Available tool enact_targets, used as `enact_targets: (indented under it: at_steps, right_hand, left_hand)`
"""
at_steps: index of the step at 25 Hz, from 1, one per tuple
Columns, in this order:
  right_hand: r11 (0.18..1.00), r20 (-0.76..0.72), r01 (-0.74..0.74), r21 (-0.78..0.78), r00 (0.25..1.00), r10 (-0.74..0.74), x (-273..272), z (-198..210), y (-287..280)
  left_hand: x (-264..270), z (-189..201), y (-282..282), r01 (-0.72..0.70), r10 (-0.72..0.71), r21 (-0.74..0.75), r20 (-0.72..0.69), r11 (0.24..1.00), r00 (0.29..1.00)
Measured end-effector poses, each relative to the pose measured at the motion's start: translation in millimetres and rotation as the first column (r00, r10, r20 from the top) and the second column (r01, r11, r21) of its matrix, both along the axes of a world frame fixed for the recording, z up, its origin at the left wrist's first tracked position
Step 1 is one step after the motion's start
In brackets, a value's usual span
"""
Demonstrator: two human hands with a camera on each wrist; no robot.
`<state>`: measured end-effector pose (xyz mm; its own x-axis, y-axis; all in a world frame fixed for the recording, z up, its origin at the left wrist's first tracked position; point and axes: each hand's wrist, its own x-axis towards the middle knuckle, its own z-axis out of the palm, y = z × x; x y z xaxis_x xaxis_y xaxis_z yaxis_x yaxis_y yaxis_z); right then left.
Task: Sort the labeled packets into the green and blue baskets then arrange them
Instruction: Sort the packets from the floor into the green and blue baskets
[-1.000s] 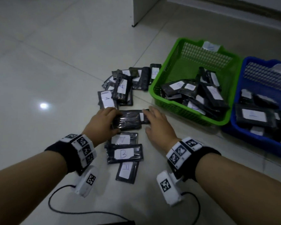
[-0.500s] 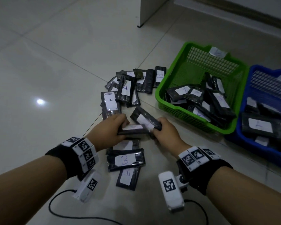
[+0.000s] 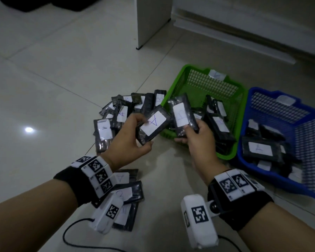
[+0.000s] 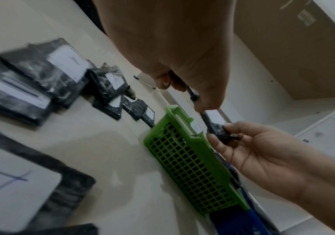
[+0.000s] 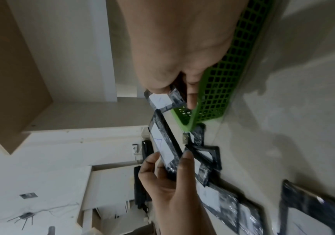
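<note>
My left grip (image 3: 129,140) clamps the A packet (image 3: 152,125) — my right grip (image 3: 198,140) clamps the B packet (image 3: 183,115), raised beside the green basket (image 3: 173,95).

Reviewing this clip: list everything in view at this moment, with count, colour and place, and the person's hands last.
packet marked A: one, black with white label, held up in the left hand.
packet marked B: one, black, white label, in the right hand.
loose packets: a heap, count unclear, black, on the floor left of the green basket; a few more under the left wrist.
green basket: one, on the floor, several packets inside.
blue basket: one, right of green, several packets inside.
white cabinet: one, behind.
left hand: grips A.
right hand: grips B.
</note>
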<state>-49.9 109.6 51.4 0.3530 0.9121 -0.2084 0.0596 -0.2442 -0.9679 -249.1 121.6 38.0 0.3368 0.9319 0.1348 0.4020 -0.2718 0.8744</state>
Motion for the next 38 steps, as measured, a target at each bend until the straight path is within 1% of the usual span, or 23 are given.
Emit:
enact_targets:
  at_steps: [1,2,3,5,8,10,11,12,13,14,16,17,18,19,21,23,25,27,30,32,35,37,38]
  right_hand:
    - [0.999,0.02,0.052,0.001,0.998,-0.052,8,0,7]
    - [0.995,0.044,0.099,-0.004,0.994,-0.099,18,-1,14]
    - [0.991,0.057,0.132,-0.019,0.99,-0.13,26,-4,22]
    - [0.99,0.058,0.129,-0.06,0.99,-0.125,35,-9,33]
    - [0.992,0.197,-0.008,-0.127,0.98,0.033,44,-5,35]
    - [0.984,0.26,-0.092,-0.151,0.957,0.129,57,3,29]
    - [0.976,0.347,-0.148,-0.162,0.917,0.197,66,10,23]
    - [0.961,0.481,-0.202,-0.189,0.834,0.27,79,18,17]
    - [0.931,0.601,-0.27,-0.245,0.711,0.365,94,27,10]
    - [0.889,0.673,-0.346,-0.299,0.584,0.454,108,35,0]
    - [0.804,0.725,-0.456,-0.382,0.391,0.567,138,48,-23]
    - [0.779,0.753,-0.462,-0.423,0.299,0.586,156,53,-36]
    - [0.777,0.776,-0.419,-0.469,0.224,0.589,174,53,-51]
    - [0.78,0.787,-0.371,-0.504,0.175,0.592,181,47,-64]
    - [0.795,0.78,-0.263,-0.546,0.186,0.597,197,34,-89]
    - [0.803,0.774,-0.213,-0.557,0.219,0.594,208,13,-106]
    - [0.813,0.789,-0.213,-0.542,0.205,0.579,219,-2,-113]
    - [0.798,0.78,-0.207,-0.566,0.177,0.6,233,-10,-113]
    - [0.794,0.762,-0.214,-0.569,0.225,0.607,249,-17,-111]
    - [0.794,0.752,-0.241,-0.558,0.259,0.607,251,-20,-111]
    - [0.806,0.766,-0.252,-0.535,0.258,0.589,249,-22,-113]
    - [0.802,0.762,-0.249,-0.543,0.256,0.595,250,-20,-113]
    - [0.797,0.756,-0.243,-0.552,0.258,0.602,249,-18,-113]
  left_hand:
    - [7,1,3,0.008,-0.006,-0.03,0.05,1.0,0.999]
    - [16,0,7,0.019,-0.017,-0.037,0.056,0.999,0.998]
    - [25,-1,11,0.026,-0.025,-0.027,0.027,0.999,0.999]
    - [39,-2,20,0.018,-0.018,-0.008,-0.06,1.0,0.998]
    - [56,2,27,-0.002,-0.002,-0.033,-0.134,0.999,0.991]
    - [63,6,31,-0.016,0.005,-0.073,-0.144,0.997,0.99]
    - [65,9,33,-0.009,-0.005,-0.1,-0.145,0.995,0.989]
    - [70,13,36,0.009,-0.028,-0.12,-0.153,0.993,0.988]
    - [76,17,41,0.033,-0.054,-0.118,-0.178,0.993,0.983]
    - [83,21,46,0.062,-0.082,-0.1,-0.212,0.993,0.974]
    - [107,28,53,0.147,-0.161,-0.072,-0.268,0.987,0.95]
    - [127,32,54,0.193,-0.208,-0.081,-0.283,0.978,0.936]
    - [152,36,53,0.233,-0.25,-0.093,-0.293,0.968,0.923]
    - [168,37,50,0.246,-0.266,-0.102,-0.293,0.964,0.918]
    - [213,37,45,0.259,-0.276,-0.096,-0.272,0.961,0.922]
    - [253,28,41,0.267,-0.275,-0.065,-0.261,0.962,0.926]
    - [279,14,40,0.262,-0.264,-0.047,-0.293,0.964,0.919]
    - [298,2,39,0.232,-0.23,-0.038,-0.359,0.972,0.904]
    - [317,-8,40,0.206,-0.153,0.036,-0.548,0.978,0.822]
    - [322,-11,42,0.243,-0.109,0.128,-0.634,0.961,0.766]
    - [320,-17,42,0.341,-0.138,0.162,-0.695,0.926,0.705]
    - [317,-15,46,0.412,-0.193,0.127,-0.737,0.902,0.648]
    - [314,-13,50,0.463,-0.233,0.096,-0.763,0.881,0.603]
